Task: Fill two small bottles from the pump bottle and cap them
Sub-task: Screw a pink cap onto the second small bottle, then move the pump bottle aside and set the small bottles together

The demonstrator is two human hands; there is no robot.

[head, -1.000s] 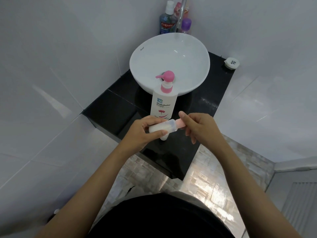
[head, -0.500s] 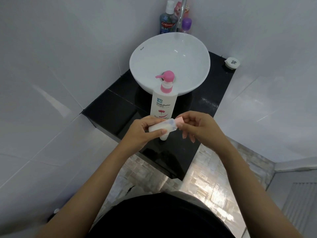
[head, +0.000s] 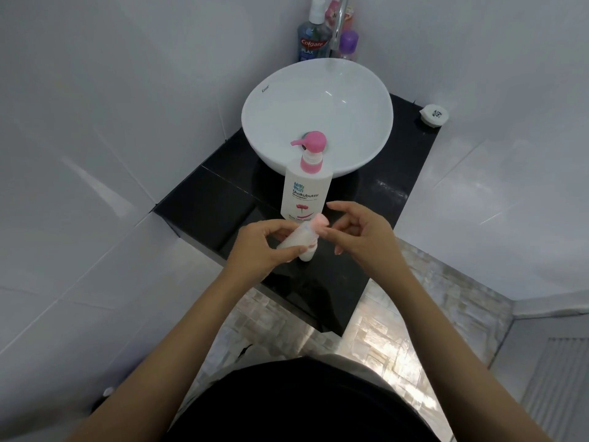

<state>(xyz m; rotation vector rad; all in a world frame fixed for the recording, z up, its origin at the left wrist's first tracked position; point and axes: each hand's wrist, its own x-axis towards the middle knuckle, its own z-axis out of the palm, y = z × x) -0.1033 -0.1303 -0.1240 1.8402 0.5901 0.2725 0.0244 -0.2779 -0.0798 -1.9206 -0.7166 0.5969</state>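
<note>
A white pump bottle point(head: 304, 194) with a pink pump head stands on the black counter point(head: 220, 212) in front of the basin. My left hand point(head: 264, 247) grips a small bottle point(head: 299, 239) filled with white liquid, tilted, its pink cap point(head: 319, 222) pointing up and right. My right hand point(head: 360, 234) hovers just right of the cap, fingers spread and off it. A second small bottle point(head: 307, 256) stands on the counter below, mostly hidden by the held one.
A white round basin point(head: 255, 122) sits on the counter, with a tap and a mouthwash bottle point(head: 312, 36) and other bottles behind it. A small white lid-like object point(head: 434, 114) lies at the counter's far right corner. Tiled walls close in on both sides.
My right hand has let go of the pink cap and drawn back with fingers spread. My left hand has tilted the small bottle so the cap points more upward.
</note>
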